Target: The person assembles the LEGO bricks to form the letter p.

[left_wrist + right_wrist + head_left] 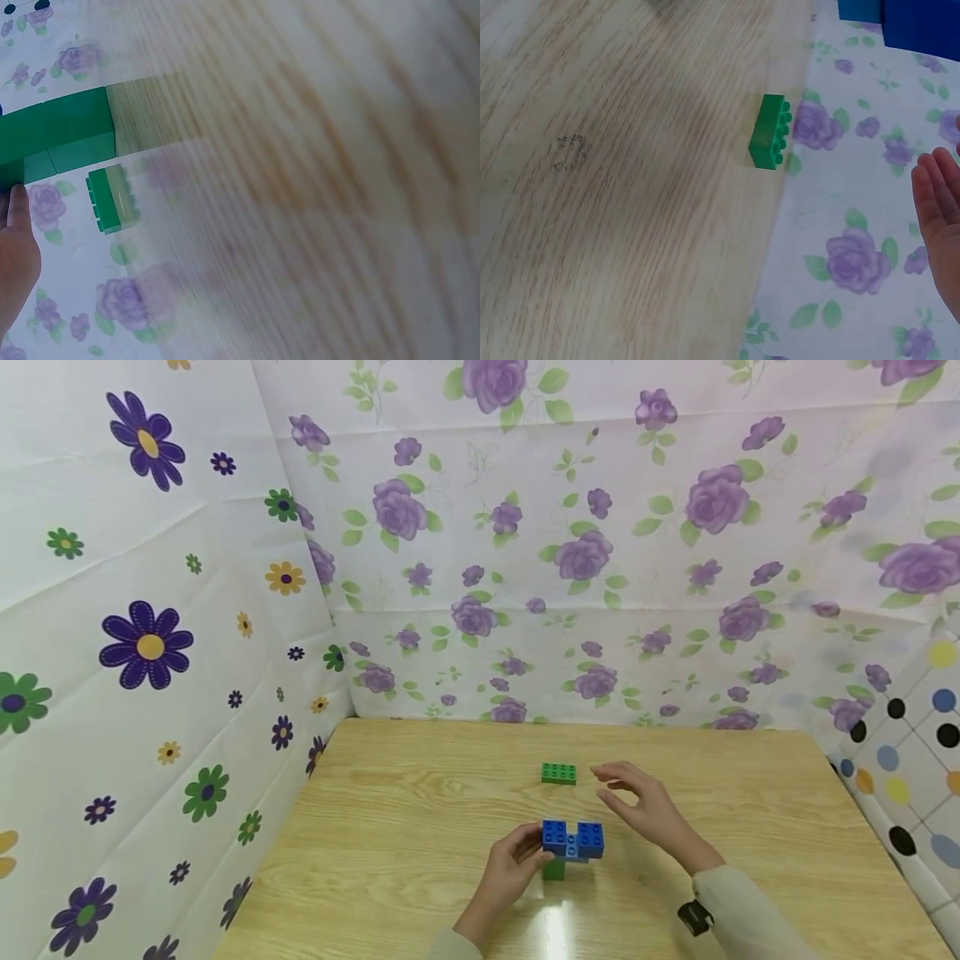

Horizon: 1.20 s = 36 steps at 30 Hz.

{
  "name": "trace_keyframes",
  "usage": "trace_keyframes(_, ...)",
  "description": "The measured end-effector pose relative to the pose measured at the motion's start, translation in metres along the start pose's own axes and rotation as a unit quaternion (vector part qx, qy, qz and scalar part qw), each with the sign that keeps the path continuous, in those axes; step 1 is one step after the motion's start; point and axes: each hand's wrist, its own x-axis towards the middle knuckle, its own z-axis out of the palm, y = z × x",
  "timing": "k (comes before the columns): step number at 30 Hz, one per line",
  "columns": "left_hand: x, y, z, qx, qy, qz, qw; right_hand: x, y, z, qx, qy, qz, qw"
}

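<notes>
In the head view my left hand (507,873) grips the left side of a small build of toy building bricks. On top sit two dark blue bricks (590,840) with a gap between them, over a lighter blue brick (572,845). Green bricks (553,868) form the lower part; the left wrist view shows two green bricks (79,133) stacked, with fingertips (18,206) beside them. To the right and a little farther back, my right hand (645,806) is held apart from the build, fingers loosely extended, holding nothing.
A loose green brick (558,773) with studs up lies farther back on the wooden table (405,810), left of my right fingertips. Flowered cloth (450,568) hangs behind the table's back edge, with more patterned cloth along the left and right sides.
</notes>
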Motion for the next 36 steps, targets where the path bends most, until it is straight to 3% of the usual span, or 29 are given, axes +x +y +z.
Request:
trace_keyframes(7,-0.001,0.003,0.000,-0.009,-0.004,-0.014,0.9999,0.010,0.013,0.008,0.036,-0.005,0.039,0.999)
trace_keyframes(13,-0.001,0.004,-0.001,-0.008,-0.007,-0.008,0.9999,0.018,0.030,0.017,0.063,-0.012,0.079,0.995)
trace_keyframes(24,0.000,0.001,-0.001,-0.006,-0.001,-0.022,0.9997,0.028,0.060,0.039,0.106,0.006,0.128,0.986)
trace_keyframes(31,-0.002,0.006,-0.001,-0.006,0.000,-0.020,0.9998,0.040,0.045,0.045,0.134,-0.014,0.159,0.978)
trace_keyframes(36,-0.001,0.003,0.000,-0.003,-0.002,-0.015,0.9999,0.046,0.062,0.059,0.119,-0.031,0.193,0.974)
